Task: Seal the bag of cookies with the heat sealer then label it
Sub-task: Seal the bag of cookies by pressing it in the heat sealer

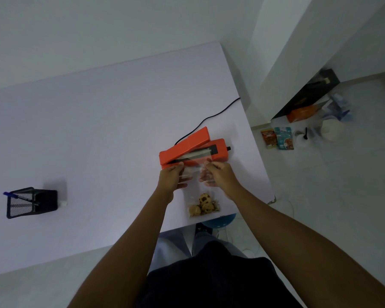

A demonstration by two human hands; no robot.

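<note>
Nearest the person, two bare forearms reach forward over the white rectangular table (98, 130). Between them, near the table's front edge, the clear plastic bag (196, 187) lies flat, with brown chocolate-chip cookies (203, 205) gathered at its closed near end. The bag's film is nearly transparent, so its edges are hard to trace.

The left hand (171, 176) pinches the bag's open end at its left corner, fingers curled onto the film. The right hand (218, 174) pinches the right corner in the same way. The fingertips of both hands sit at the front edge of the sealer; whether the bag mouth already lies on the sealing strip cannot be told.

Just beyond the hands stands the orange plastic heat sealer (193, 147), its hinged upper arm raised and the pale sealing strip exposed. A black knob projects from its right end. A black power cord (209, 118) runs from behind the unit to the table's far right edge, where it drops from sight.

Well apart to the left, a black mesh pen holder (31, 204) lies tipped on its side, with a blue pen (18, 196) projecting from it.

On the floor to the right, several packets and containers sit blurred against the wall; their contents are unreadable.
</note>
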